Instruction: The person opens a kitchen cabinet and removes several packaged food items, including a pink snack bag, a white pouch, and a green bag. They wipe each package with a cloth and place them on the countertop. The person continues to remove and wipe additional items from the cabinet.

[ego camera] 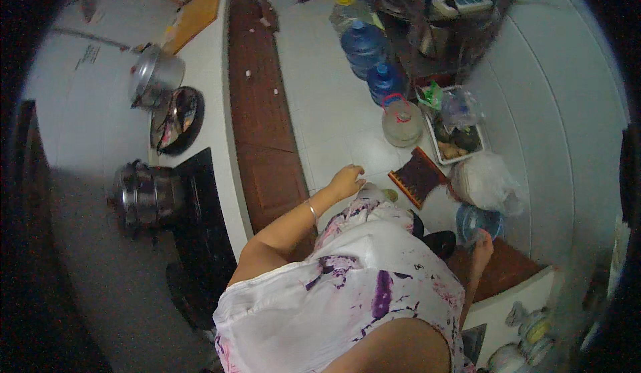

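My left hand (347, 181) hangs over the white tiled floor, fingers a little apart, with nothing visible in it. A silver bangle (312, 212) circles that wrist. Just beyond my dress are a pale translucent item (371, 190), partly hidden and unclear, and a small round green thing (391, 195). My right hand (483, 243) reaches out to the right, against a clear blue plastic container (478, 221); whether its fingers grip the rim is too blurred to tell. Between the hands, farther off, stands a low wooden stool (419, 177) with a dark top.
Blue water jugs (364, 47) and a clear jug with a pink handle (402, 123) line the floor. A white crate (458, 150) and a white plastic bag (483, 183) stand by the right wall. Metal pots (157, 75) sit on the left counter (220, 118).
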Demonstrator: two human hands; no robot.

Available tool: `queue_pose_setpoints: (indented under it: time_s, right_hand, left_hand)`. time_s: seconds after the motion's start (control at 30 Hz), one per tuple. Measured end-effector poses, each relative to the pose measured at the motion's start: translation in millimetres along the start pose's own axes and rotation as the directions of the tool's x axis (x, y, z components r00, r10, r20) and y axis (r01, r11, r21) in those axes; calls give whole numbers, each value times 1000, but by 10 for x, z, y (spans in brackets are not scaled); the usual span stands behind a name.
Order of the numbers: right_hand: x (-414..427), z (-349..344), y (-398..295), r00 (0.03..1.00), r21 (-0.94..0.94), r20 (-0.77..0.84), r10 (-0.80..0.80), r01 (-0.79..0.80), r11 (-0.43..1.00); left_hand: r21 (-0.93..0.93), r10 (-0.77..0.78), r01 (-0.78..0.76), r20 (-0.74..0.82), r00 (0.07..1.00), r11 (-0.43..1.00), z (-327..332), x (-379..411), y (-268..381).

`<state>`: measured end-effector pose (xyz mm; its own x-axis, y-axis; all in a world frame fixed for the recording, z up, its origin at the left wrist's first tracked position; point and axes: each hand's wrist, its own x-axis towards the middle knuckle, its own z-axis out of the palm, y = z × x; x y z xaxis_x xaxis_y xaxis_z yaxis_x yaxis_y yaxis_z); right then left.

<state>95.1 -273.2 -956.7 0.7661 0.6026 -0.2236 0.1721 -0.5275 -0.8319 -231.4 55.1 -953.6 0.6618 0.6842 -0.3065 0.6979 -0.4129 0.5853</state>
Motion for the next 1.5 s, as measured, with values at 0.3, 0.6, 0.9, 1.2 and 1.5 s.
queue_pose_setpoints:
  time_s: [0.3,0.6,0.9,1.2,1.5]
  right_hand:
    - [832,356,16,978,223,182,-98,56,973]
    - [1241,1387,-1443,970,326,240,-38,-44,944]
    - [1542,2951,-2646,882,289,446,-150,16,957]
    - [2238,3720,-3493,819,37,563,-113,112,993]
    - [3443,4766,-4075,718,28,648,-254,311,950]
  left_hand:
    - [-76,-334,326,-152,930,942,-154,-429,-330]
    - [-251,-478,425,-212,852,870,-906,-121,-914]
    - [-347,-536,438,-270,800,829,-1861,76,-1988]
    - [-415,-498,317,-466,731,853,-2158,509,-2613]
    - [-430,-588,412,-469,659,804,-2764,1423,-3223]
